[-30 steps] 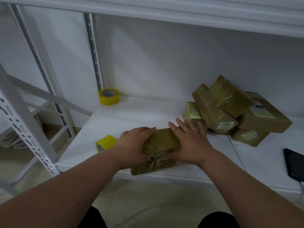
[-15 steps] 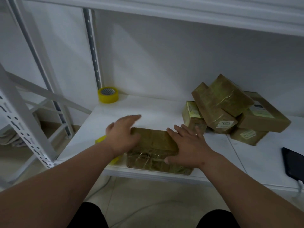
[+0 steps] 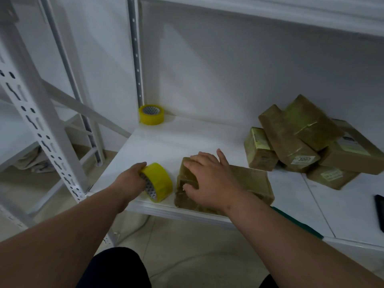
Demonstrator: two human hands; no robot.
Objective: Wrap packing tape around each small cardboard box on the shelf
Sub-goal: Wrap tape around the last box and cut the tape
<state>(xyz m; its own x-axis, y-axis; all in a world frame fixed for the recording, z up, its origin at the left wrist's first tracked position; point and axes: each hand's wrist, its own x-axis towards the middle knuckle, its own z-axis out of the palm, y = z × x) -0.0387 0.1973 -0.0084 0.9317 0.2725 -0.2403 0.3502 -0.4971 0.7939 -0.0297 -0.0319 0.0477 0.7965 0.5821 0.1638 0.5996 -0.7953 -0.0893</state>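
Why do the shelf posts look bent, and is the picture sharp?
Head view: the wide lens bows the white perforated metal post; dim light leaves the brown taped cardboard boxes soft; the left hand on the yellow tape roll is slightly blurred.

White metal shelf (image 3: 187, 140): taped box (image 3: 249, 181) flat at front edge, yellow tape roll (image 3: 160, 181) on edge just left of it, second roll (image 3: 151, 114) flat at back-left corner, pile of wrapped boxes (image 3: 301, 140) right, dark object (image 3: 380, 213) far right.
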